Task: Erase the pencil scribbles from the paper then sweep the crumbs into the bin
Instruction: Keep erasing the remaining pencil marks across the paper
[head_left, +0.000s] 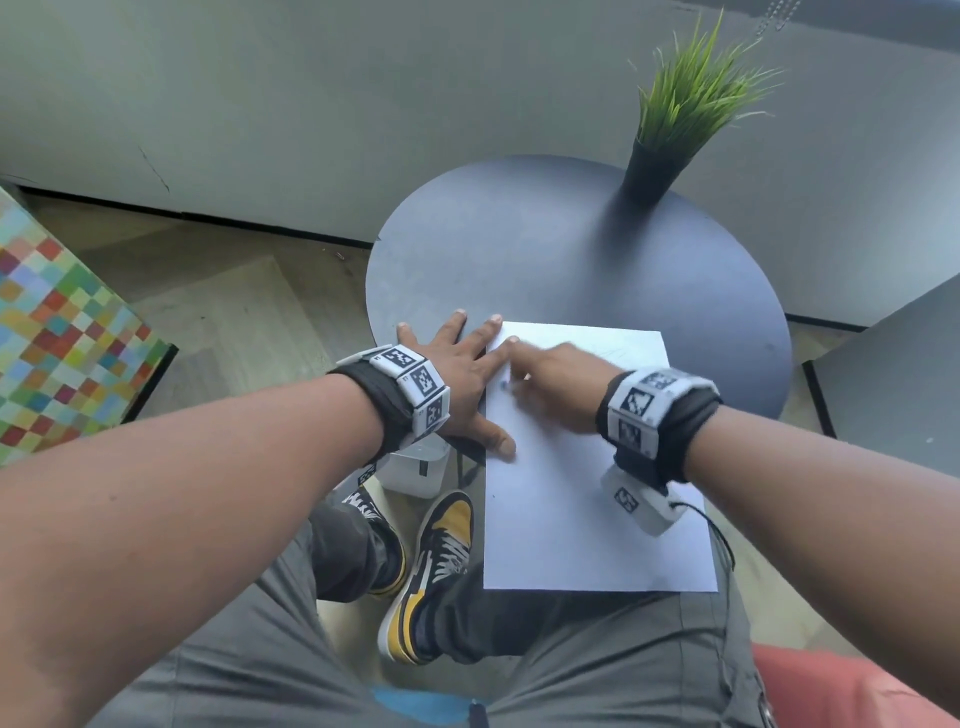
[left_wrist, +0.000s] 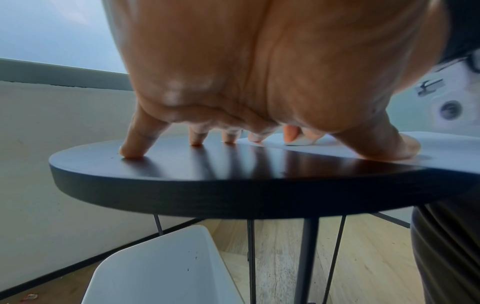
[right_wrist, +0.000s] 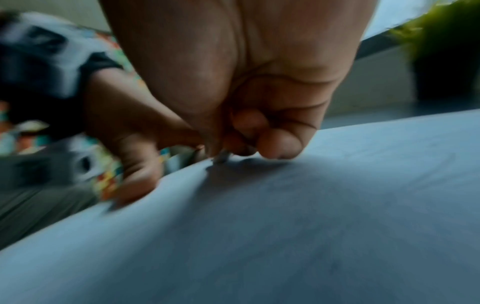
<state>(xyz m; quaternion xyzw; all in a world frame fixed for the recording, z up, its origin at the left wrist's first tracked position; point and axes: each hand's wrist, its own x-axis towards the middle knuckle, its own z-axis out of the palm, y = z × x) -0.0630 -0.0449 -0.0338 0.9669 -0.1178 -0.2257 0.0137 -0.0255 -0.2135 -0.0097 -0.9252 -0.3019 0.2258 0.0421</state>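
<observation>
paper (head_left: 597, 467): white sheet lying flat on the table (head_left: 571, 249), on its near half; long axis runs from the person out toward the far edge; the near end sticks out past the table's near edge, over the lap.
scribbles (head_left: 618, 349): faint pencil marks near the paper's far edge; very pale, extent hard to tell.
eraser (left_wrist: 301, 142): small white piece, seen under the right fingertips in the left wrist view; pressed to the paper close to its left edge; blurred in the right wrist view.
right hand (head_left: 556, 382): fingers curled, pinching the eraser down on the sheet; crosses the paper from the right, tips near the far-left corner; motion blur, so it reads as mid-rub.
left hand (head_left: 462, 374): flat and spread, holding nothing; thumb (left_wrist: 389, 148) presses on the paper's left edge, other fingers rest on bare table at its left edge.
bin (left_wrist: 161, 267): white container on the floor under the table's near-left edge, just below the left hand; a few dark specks inside.
key relation: bin lies off the paper's left edge and down, so crumbs would need to go leftward across the sheet's short axis; left hand is nearer the bin, but it is pinning the paper.
crumbs: one small dark speck by the right fingertips; otherwise too small to tell.
plant (head_left: 675, 114): green tuft in a dark pot at the table's far-right edge, well apart from the hands.
stage (judged): erasing step; sweeping not yet begun.
</observation>
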